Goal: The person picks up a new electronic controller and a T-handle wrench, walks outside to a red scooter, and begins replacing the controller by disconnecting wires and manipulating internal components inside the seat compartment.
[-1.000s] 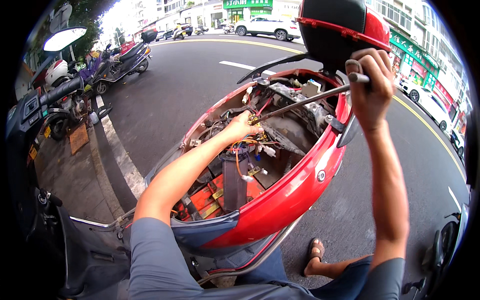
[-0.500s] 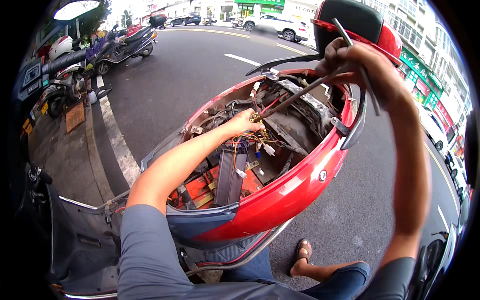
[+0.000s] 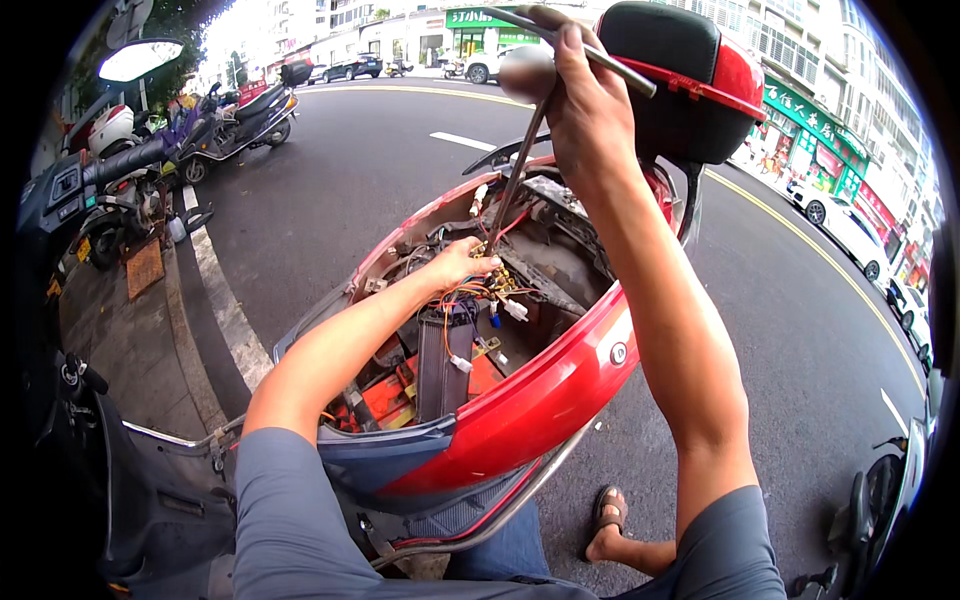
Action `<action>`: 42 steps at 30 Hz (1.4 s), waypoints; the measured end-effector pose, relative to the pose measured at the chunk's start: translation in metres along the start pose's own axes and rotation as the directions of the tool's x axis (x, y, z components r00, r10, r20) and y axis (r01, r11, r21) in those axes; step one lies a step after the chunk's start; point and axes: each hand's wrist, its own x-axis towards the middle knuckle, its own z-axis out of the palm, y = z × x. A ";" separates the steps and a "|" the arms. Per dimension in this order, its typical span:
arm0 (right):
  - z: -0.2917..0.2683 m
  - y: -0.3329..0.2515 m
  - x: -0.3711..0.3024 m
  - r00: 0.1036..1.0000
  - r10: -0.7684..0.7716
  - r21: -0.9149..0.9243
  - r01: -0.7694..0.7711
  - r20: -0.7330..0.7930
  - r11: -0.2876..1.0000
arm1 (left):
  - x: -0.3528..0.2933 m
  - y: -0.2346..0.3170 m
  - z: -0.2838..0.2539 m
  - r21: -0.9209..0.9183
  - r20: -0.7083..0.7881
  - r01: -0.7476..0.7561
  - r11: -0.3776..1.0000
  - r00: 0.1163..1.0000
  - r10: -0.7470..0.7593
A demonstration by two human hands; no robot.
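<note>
My right hand (image 3: 592, 120) is raised high, closed around the crossbar of a T-handle wrench (image 3: 521, 165). The shaft slopes down to the left into the opened body of a red scooter (image 3: 560, 385). Down there, my left hand (image 3: 462, 264) has its fingers closed at the shaft's lower end, beside brass-coloured terminals (image 3: 505, 275). What the tip meets is hidden by the fingers. Below hang coloured wires (image 3: 465, 292) and a white plug connector (image 3: 515, 311). A finned dark box (image 3: 443, 370) stands upright against red batteries (image 3: 385, 400).
A black and red top box (image 3: 690, 85) rises at the scooter's rear, beside my right forearm. A metal rail (image 3: 490, 535) runs along the near side. Parked scooters (image 3: 235, 125) stand far left; a white car (image 3: 840, 225) is across the road.
My right hand has moved left and up, bringing the wrench from a shallow slant to a steeper one. My left hand stays at the terminals. The whole view has shifted somewhat.
</note>
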 end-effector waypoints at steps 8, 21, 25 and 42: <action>-0.020 0.056 -0.012 0.994 0.022 0.326 0.013 -0.105 0.945 | 0.003 -0.011 -0.004 0.115 -0.083 -0.043 0.992 0.995 0.052; -0.015 0.078 0.009 1.000 0.017 0.234 -0.019 0.014 0.972 | 0.000 -0.021 -0.007 -0.094 0.011 -0.147 0.985 0.989 0.149; -0.015 0.069 -0.002 0.980 0.187 0.279 -0.160 -0.073 0.947 | -0.002 -0.028 -0.011 -0.173 0.029 -0.143 0.974 0.988 0.150; -0.010 0.073 -0.008 0.997 0.033 0.135 -0.023 -0.071 0.991 | -0.006 -0.032 0.005 -0.300 0.020 -0.224 0.927 0.970 0.241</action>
